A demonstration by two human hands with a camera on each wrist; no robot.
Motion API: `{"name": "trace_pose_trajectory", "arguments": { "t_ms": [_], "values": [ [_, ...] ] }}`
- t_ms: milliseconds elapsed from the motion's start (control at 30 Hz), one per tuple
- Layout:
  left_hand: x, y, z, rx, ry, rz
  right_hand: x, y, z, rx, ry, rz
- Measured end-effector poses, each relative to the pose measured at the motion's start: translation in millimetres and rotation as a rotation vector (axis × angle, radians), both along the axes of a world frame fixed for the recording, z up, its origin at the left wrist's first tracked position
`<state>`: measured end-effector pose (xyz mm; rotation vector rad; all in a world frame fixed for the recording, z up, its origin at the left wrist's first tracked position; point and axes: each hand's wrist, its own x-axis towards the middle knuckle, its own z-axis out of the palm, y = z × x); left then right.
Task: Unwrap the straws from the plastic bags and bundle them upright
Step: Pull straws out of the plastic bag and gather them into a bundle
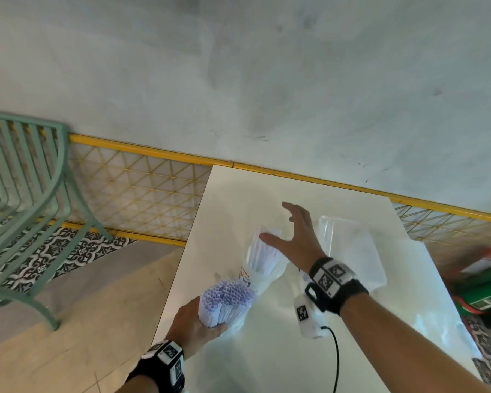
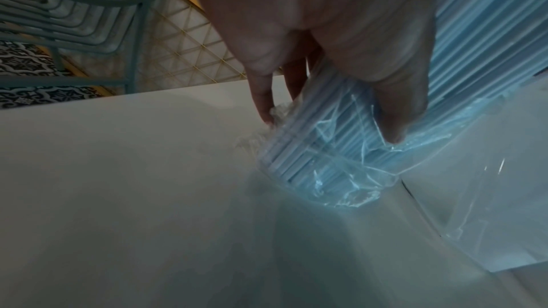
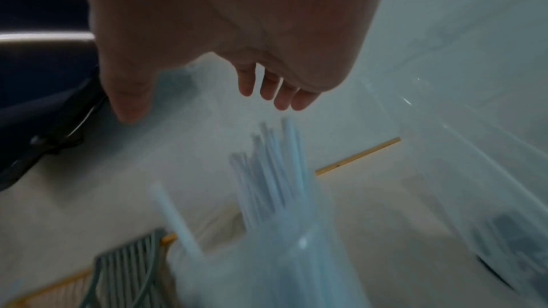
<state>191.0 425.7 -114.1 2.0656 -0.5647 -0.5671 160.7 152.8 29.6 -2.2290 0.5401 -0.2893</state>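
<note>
My left hand (image 1: 194, 326) grips an upright bundle of pale blue straws (image 1: 224, 299) near the white table's (image 1: 267, 350) left edge. In the left wrist view the fingers (image 2: 394, 111) curl round the straws (image 2: 320, 149), whose lower ends stand on the table in crumpled clear plastic (image 2: 355, 191). Behind it, a second bunch of straws (image 1: 264, 251) sticks out of a clear plastic bag (image 1: 270, 276). My right hand (image 1: 292, 234) hovers open above that bunch, fingers spread, holding nothing. In the blurred right wrist view the straws (image 3: 272, 172) rise below the fingertips (image 3: 281, 100).
A clear plastic tub (image 1: 352, 245) lies on the table right of my right hand. A green metal chair (image 1: 26, 194) stands at left by a yellow lattice rail (image 1: 142, 188). A green and red box (image 1: 485, 287) sits off the table's right edge.
</note>
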Motion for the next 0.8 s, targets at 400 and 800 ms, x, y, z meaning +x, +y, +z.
{"name": "trace_pose_trajectory", "arguments": {
  "t_ms": [400, 800],
  "values": [
    [2, 0, -4, 0.011, 0.015, 0.013, 10, 19, -43, -0.277, 0.042, 0.035],
    [2, 0, -10, 0.012, 0.022, 0.017, 50, 23, -41, -0.127, -0.089, -0.113]
  ]
}}
